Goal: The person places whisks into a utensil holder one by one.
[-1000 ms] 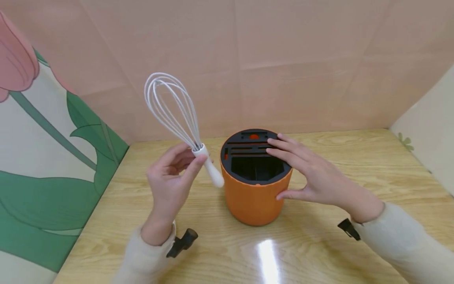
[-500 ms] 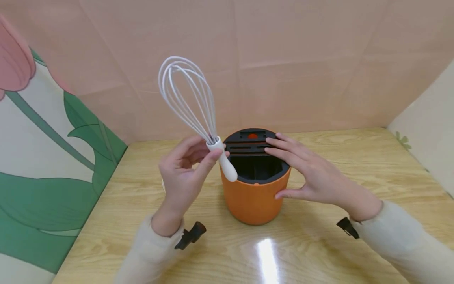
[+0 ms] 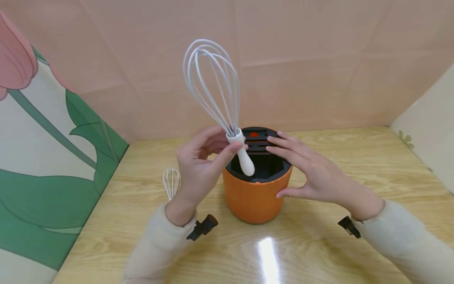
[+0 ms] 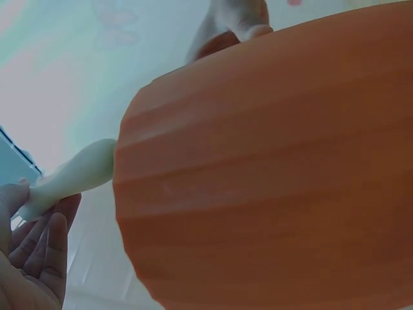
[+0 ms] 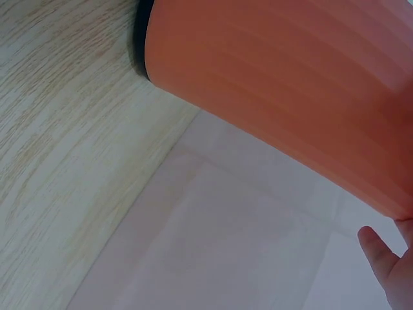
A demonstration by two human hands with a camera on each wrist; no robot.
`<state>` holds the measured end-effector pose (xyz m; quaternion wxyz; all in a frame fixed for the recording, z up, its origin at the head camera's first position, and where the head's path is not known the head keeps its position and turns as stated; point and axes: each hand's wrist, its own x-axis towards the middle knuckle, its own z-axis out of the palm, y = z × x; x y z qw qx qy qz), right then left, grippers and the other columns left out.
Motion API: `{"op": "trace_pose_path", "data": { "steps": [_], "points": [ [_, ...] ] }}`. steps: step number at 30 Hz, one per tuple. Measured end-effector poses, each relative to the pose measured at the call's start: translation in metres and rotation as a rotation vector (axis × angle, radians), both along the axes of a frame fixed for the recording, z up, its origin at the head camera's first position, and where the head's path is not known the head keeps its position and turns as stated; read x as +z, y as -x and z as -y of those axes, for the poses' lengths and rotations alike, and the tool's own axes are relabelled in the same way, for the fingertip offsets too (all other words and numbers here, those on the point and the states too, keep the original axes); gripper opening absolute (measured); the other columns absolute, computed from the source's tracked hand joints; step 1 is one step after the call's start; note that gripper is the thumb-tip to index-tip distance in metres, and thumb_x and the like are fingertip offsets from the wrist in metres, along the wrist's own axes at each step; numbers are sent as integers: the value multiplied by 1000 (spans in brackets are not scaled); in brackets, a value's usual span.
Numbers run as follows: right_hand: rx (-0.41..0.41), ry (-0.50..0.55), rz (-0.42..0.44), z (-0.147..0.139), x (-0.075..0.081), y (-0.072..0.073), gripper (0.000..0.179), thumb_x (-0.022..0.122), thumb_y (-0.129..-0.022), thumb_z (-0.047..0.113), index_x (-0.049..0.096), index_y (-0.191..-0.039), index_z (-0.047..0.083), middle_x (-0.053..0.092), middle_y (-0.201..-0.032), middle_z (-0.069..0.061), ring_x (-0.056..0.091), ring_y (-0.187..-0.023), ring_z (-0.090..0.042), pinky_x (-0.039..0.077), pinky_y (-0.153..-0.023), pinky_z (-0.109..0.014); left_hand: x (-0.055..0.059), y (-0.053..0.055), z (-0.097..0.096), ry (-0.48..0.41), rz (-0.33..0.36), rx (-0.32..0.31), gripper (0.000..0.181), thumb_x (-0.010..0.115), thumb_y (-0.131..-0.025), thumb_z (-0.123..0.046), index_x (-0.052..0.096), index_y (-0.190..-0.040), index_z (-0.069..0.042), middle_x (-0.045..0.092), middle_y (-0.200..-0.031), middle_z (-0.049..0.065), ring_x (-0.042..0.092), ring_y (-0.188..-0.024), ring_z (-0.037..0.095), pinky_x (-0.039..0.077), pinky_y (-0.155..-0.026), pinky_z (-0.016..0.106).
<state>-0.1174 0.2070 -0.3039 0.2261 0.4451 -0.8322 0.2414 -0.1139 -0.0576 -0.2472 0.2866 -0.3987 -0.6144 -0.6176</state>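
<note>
A large whisk with pale wires and a white handle is pinched near the handle's top by my left hand. Its wires point up, and the handle's free end hangs over the wide opening of an orange utensil holder with a black slotted top. My right hand rests on the holder with spread, fairly straight fingers across the top and the thumb against the side. In the left wrist view the white handle overlaps the orange wall's edge. The right wrist view shows only some fingers beside the orange wall.
A smaller whisk lies on the wooden table at the left, partly hidden behind my left wrist. Behind the table rises a pinkish wall covering. A flower-patterned panel stands at the left.
My left hand has carried the large whisk right and upward, bringing its handle from beside the holder to above the opening. The smaller whisk has come into sight. My right hand stays in place.
</note>
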Motion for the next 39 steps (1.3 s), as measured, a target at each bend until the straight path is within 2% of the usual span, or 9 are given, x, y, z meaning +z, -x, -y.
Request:
{"op": "trace_pose_path", "data": {
  "steps": [3,7,10,11,21,26,33,39],
  "points": [
    [3,2,-3,0,0,1,97,87,-67,53,49,-145,9,43,-156,-10,27,-152,-27,17,-124,-24,-2,2,-5,11,9,-28,48,72,-91,-31,65,-103,15,72,-84,27,74,-74,26,60,-62,29],
    [3,-1,4,0,0,0,98,88,-65,51,49,-145,9,43,-155,-10,27,-151,-28,17,-124,-24,-8,4,-10,26,31,-30,26,76,-86,-3,66,-102,13,72,-85,26,73,-72,28,59,-60,28],
    [3,-6,13,1,-1,0,100,90,-64,49,49,-145,9,43,-156,-10,26,-152,-27,17,-124,-24,-12,4,-15,29,47,-26,27,75,-77,16,66,-102,13,71,-86,27,72,-72,30,60,-61,29],
    [3,-7,14,1,-1,0,100,90,-64,48,49,-145,9,43,-156,-10,26,-152,-27,17,-124,-24,-13,4,-17,28,53,-27,28,75,-76,17,66,-102,13,71,-86,27,73,-72,30,60,-61,29],
    [-6,-4,15,3,0,-1,96,85,-68,55,48,-147,13,42,-156,-7,26,-152,-26,18,-124,-24,-21,9,-26,123,44,-45,31,77,-77,12,67,-106,10,74,-87,22,74,-74,23,61,-65,29],
    [-8,3,-4,2,-1,0,93,80,-72,60,50,-145,11,43,-156,-7,28,-151,-26,19,-123,-22,-21,10,-25,242,26,-42,32,80,-78,5,68,-107,7,75,-88,18,73,-74,17,60,-68,24],
    [-23,-12,-12,1,-2,0,92,76,-75,63,50,-144,9,46,-152,-8,32,-149,-27,18,-124,-22,-20,13,-24,403,-1,-86,31,82,-79,-2,69,-107,4,76,-88,12,73,-74,11,58,-70,17],
    [-18,-19,-22,1,-1,1,90,79,-73,61,54,-140,6,47,-151,-9,35,-147,-31,18,-124,-25,-20,14,-24,513,41,-61,29,81,-82,-10,69,-106,0,75,-88,8,71,-74,8,56,-70,13]
  ]
}}
